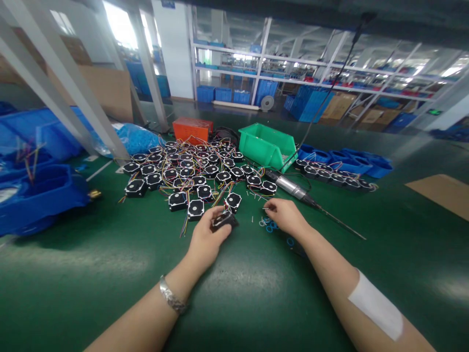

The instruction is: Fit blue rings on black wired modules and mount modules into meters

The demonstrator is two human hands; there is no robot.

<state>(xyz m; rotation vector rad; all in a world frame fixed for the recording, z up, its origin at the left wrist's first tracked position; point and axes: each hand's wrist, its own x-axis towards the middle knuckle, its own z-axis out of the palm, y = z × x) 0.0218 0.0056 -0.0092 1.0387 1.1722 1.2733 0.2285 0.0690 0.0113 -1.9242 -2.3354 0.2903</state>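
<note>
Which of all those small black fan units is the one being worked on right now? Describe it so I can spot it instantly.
On the green table, find the heap of black fans with coloured wires in front of the green bin. At the heap's near edge, the left hand grips one black fan. It is the only one held; the others lie loose on the table.

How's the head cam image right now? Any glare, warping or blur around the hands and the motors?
Head view: wide-angle warp bends the shelving and posts toward the edges. Windows at top left are blown out. Soft glare patches lie on the green table. The left hand, holding a motor, and the right hand are fairly sharp; the far motor pile is softer, its small detail hard to read.
</note>
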